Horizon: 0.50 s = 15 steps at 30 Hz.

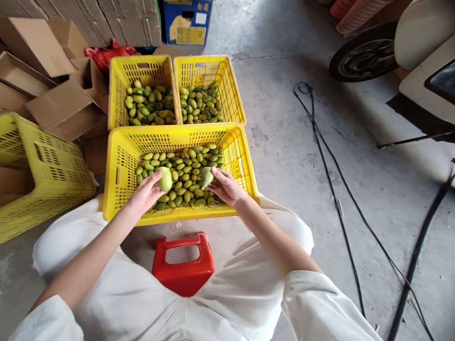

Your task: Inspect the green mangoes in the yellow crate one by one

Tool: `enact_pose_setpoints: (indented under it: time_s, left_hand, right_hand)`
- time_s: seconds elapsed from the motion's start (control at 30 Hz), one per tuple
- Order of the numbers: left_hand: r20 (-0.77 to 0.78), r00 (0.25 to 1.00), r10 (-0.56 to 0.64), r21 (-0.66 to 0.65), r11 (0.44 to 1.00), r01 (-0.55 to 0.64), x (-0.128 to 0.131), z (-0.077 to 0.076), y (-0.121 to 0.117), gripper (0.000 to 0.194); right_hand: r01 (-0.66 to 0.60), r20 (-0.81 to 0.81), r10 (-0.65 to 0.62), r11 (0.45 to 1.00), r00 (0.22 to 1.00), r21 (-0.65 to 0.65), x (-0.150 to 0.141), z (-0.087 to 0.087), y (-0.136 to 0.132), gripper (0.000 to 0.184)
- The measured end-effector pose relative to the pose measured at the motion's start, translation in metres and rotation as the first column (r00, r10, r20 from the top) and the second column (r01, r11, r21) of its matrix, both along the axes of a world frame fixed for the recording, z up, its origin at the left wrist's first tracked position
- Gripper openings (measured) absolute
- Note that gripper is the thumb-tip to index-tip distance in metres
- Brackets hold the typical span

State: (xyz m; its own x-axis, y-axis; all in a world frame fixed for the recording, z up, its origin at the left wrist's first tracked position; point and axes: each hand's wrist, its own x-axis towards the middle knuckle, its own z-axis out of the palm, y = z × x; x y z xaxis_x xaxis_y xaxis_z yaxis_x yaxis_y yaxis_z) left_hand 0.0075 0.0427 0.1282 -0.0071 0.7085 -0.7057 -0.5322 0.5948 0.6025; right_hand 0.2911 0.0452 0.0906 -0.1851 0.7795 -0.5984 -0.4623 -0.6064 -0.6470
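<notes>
My left hand (148, 189) is closed on a pale green mango (165, 179), held above the near yellow crate (181, 219). In my right hand (224, 185) is a darker green mango (206, 178) with a pointed lower end, gripped between thumb and fingers. Below both hands, many small green and yellowish mangoes (183, 182) lie in the near crate. Two more yellow crates stand against its far side: the back left crate (117, 94) and the back right crate (232, 99), each partly filled with similar fruit.
A red plastic stool (183, 274) sits between my knees. Cardboard boxes (60, 106) and a tilted yellow crate (59, 166) are on the left. Black cables (332, 184) cross the concrete floor on the right, near a scooter wheel (366, 54). A blue carton (188, 21) stands behind.
</notes>
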Motion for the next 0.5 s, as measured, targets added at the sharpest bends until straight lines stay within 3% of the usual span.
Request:
enact_pose_setpoints:
  time_s: [0.1, 0.23, 0.37, 0.5]
  left_hand:
    - [0.008, 0.997, -0.076, -0.053, 0.996, 0.076, 0.002, -0.001, -0.002, 0.018]
    - [0.047, 0.982, -0.181, -0.080, 0.980, 0.184, 0.006, -0.008, -0.004, 0.019]
    - [0.039, 0.983, -0.179, -0.080, 0.980, 0.182, 0.012, -0.013, -0.006, 0.030]
    - [0.011, 0.987, -0.162, -0.093, 0.982, 0.162, 0.016, -0.011, -0.005, 0.016]
  right_hand:
    - [-0.034, -0.039, 0.031, 0.998, 0.999, -0.062, -0.006, -0.003, -0.005, 0.048]
    - [-0.042, -0.112, 0.031, 0.994, 0.993, -0.102, -0.016, -0.002, -0.006, 0.042]
    - [-0.090, -0.139, 0.077, 0.992, 0.987, -0.086, -0.022, -0.002, -0.006, 0.042]
    - [-0.095, -0.168, 0.086, 0.994, 0.982, -0.047, -0.020, -0.002, -0.008, 0.039]
